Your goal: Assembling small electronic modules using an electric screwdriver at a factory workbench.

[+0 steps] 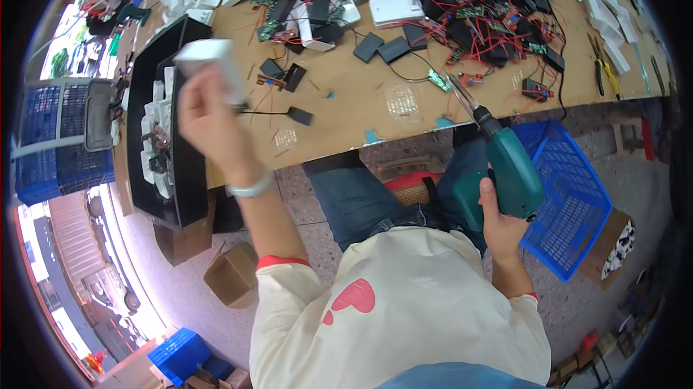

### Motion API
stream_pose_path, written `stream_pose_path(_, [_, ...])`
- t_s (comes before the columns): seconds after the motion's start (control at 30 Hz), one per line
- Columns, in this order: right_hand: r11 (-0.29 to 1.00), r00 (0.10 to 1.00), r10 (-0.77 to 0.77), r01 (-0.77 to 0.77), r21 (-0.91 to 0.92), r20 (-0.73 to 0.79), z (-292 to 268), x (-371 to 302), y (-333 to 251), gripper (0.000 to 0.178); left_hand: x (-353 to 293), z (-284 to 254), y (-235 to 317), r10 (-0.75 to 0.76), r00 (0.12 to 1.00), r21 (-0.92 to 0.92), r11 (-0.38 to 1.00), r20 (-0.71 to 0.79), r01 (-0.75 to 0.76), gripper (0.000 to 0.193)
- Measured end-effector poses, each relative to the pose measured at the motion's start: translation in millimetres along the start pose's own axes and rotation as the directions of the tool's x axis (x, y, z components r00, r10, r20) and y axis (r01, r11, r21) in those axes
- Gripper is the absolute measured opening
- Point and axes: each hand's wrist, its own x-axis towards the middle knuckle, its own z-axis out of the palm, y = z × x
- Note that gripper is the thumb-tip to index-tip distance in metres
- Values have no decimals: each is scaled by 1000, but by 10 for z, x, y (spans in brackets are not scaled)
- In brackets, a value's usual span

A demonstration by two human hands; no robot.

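White casing (pixel 211 57) pinched in left hand (pixel 206 113), raised near black tray (pixel 193 183); green power drill (pixel 515 171) gripped in right hand (pixel 502 224). Apparently partway along, with white units (pixel 160 142) already in the tray and many wired parts (pixel 480 17) left across the bench (pixel 346 111).

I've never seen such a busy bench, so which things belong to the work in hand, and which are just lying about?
Apparently part of the work:
white boxy part, in left fingers
green power drill, in right fingers
black bin of white parts
green circuit board

Likely lying about:
yellow-handled pliers
blue plastic basket
open cardboard box
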Motion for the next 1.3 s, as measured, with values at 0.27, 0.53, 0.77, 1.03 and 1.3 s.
stream_pose_path(0.27, [999,999,-27,28,-38,26,74,35,40,28,2038,-1969,-495,221,852,177,972,-474,-153,25])
stream_pose_path(0.53, [999,999,-40,40,-5,5,80,48,89,27,2187,-2521,-1237,119,990,978,201,-73,48,47])
stream_pose_path(0.77, [998,998,-38,36,-44,-56,70,154,-46,27,634,-13,32,329,812,487,670,482,-560,36])
stream_pose_path(1.03, [999,993,-49,50,8,-106,-9,171,-81,28,-225,1861,-988,346,436,184,569,831,-801,60])
stream_pose_path(1.3, [999,997,-14,11,-30,-80,-120,218,-72,29,-210,1374,-126,300,615,234,735,729,-636,51])
